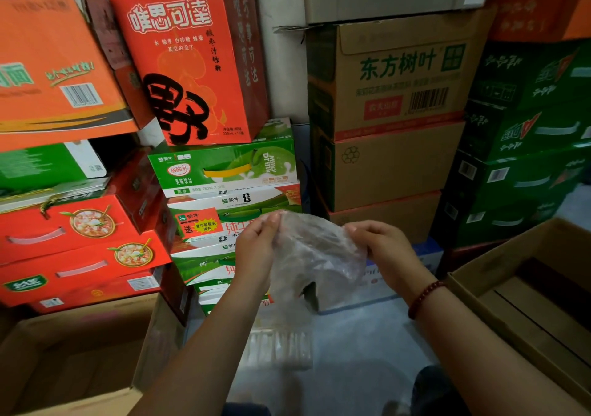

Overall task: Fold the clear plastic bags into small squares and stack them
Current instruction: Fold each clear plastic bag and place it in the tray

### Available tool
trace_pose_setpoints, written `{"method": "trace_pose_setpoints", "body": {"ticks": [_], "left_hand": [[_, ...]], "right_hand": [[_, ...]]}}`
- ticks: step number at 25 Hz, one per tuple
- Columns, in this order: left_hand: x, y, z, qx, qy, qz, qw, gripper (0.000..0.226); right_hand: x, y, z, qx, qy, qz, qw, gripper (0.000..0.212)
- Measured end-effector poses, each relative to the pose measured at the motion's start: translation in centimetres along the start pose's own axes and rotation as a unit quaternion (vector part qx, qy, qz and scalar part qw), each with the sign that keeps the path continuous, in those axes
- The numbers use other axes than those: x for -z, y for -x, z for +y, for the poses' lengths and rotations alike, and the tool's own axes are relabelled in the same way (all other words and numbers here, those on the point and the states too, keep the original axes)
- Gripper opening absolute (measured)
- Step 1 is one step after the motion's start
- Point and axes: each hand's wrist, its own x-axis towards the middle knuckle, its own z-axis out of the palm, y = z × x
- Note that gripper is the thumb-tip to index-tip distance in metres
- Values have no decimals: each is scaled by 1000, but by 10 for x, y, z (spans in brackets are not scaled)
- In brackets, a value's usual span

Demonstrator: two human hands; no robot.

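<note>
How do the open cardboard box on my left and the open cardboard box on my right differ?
The left box has a plain interior with nothing visible in it; the right box has flat cardboard pieces lying inside.
The left box sits below stacked red cartons; the right box sits below stacked green cartons.
Both are plain brown cardboard, open at the top and cut off by the frame's edge.

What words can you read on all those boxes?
"唯思可達" and a big "野": tall red box
"东方树叶": brown carton
"Milky Drink", "250mL": green milk box
"送": red-and-white milk box
Orange box, dark green crates, barcode digits and other small print: too blurred to read.
</note>
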Motion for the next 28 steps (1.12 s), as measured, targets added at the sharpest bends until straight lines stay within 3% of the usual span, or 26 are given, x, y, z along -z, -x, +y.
{"method": "trace_pose_setpoints", "body": {"ticks": [4,8,14,20,25,28], "left_hand": [[4,-1,0,-55,-80,49,994,17],[2,2,5,-101,-117,47,987,14],[0,1,3,-2,-27,15,1000,24],[2,-3,-1,-59,-52,104,991,24],[2,1,2,-78,-83,130,985,23],[1,5,5,-87,-96,124,984,27]], "right_hand": [[1,-1,-2,61,16,77,995,9],[-2,2,-2,93,16,76,993,9],[-5,6,-3,134,40,75,987,7],[-11,4,-1,118,32,87,989,7],[-14,7,0,48,6,-37,998,24],[-16,8,-1,33,3,-9,999,19]]}}
